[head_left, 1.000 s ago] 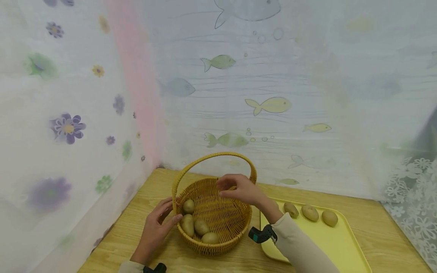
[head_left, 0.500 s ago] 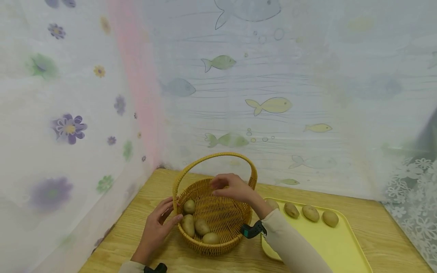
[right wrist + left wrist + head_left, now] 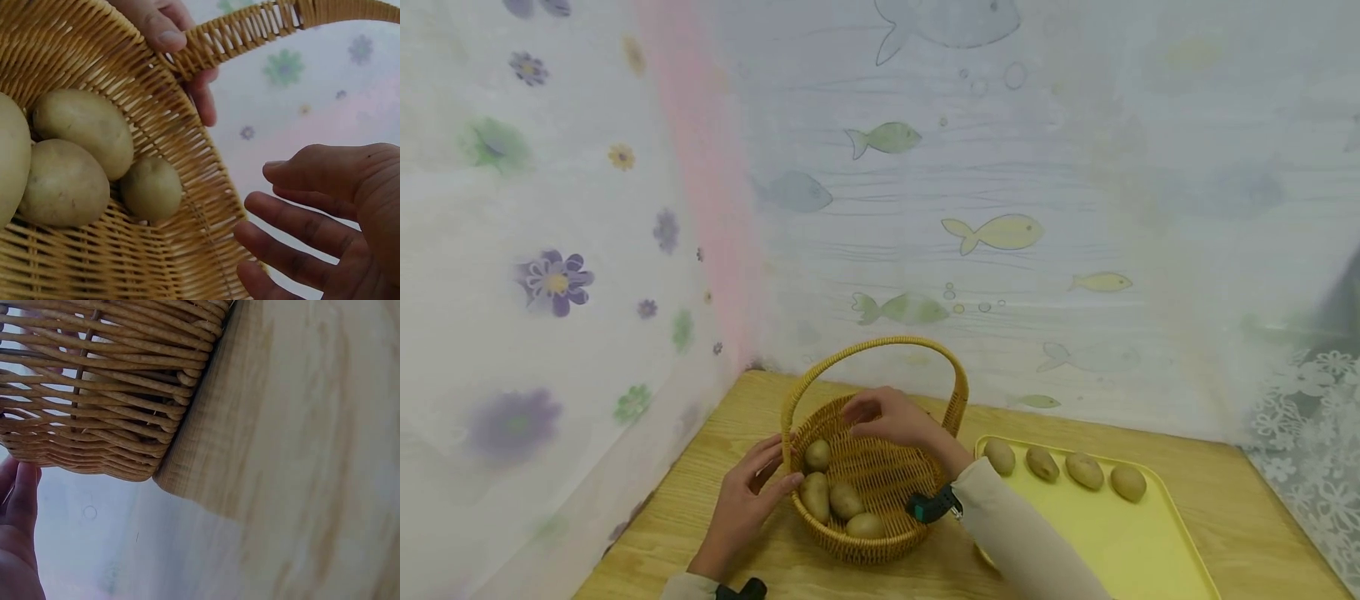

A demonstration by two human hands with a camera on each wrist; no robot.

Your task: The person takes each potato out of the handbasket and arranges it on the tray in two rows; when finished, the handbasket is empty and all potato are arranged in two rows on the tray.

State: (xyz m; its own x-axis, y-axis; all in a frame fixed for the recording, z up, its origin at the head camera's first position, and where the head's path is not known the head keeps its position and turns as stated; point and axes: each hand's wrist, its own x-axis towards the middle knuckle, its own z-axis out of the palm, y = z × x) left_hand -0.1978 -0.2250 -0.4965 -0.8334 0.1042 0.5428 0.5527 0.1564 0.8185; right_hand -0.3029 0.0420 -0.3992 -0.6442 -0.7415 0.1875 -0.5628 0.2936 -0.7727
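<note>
A wicker basket (image 3: 883, 471) with an arched handle stands on the wooden table. Several potatoes (image 3: 84, 128) lie inside it, gathered on its left side. At the left rim, my left hand (image 3: 748, 496) grips the basket by the foot of the handle, its thumb over the rim and its fingers on the outer side. My right hand (image 3: 891, 417) hovers over the back of the basket, under the handle's arch. Its fingers (image 3: 300, 231) are loosely bent and hold nothing, thumb apart from them.
To the basket's right lies a yellow tray (image 3: 1120, 533), partly covered by the right sleeve (image 3: 1022, 533). Several potatoes (image 3: 1084, 471) sit in a row along its far edge. Patterned curtains (image 3: 880, 208) enclose the table (image 3: 730, 417) at the back and left.
My right hand has moved left across the basket, and its arm has uncovered the leftmost potato on the tray. My left hand has stayed at the rim.
</note>
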